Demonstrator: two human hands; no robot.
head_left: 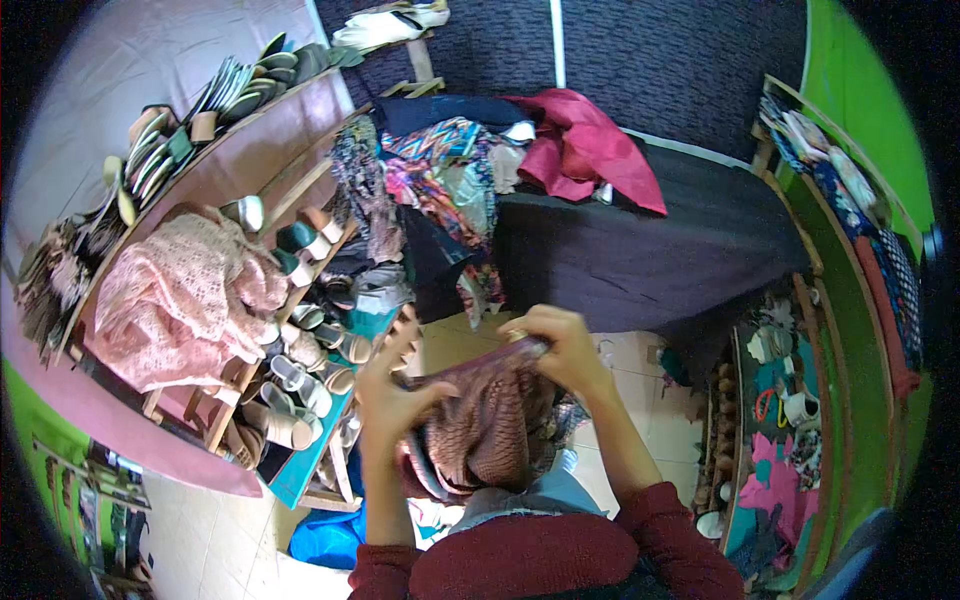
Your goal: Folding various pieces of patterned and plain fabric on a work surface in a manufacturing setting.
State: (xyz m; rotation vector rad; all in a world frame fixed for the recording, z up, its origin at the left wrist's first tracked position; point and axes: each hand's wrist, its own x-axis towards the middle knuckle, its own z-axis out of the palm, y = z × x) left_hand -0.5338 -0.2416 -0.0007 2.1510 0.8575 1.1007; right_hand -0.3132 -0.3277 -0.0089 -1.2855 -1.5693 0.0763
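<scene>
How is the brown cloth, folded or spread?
Bunched: the brown cloth hangs in loose folds, top edge stretched between left hand and right hand.

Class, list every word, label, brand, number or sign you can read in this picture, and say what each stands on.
None can be read.
Brown patterned cloth: no lettering shows.
Sandals at left: any marks are too small to read.
Crimson cloth: no lettering shows.
Pale pink cloth: no lettering shows.

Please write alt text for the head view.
A person's right hand grips the edge of a brown textured cloth; their left hand, fingers spread, is at its other end. Shoes and a pink cloth crowd the left; a red cloth lies ahead.
</scene>
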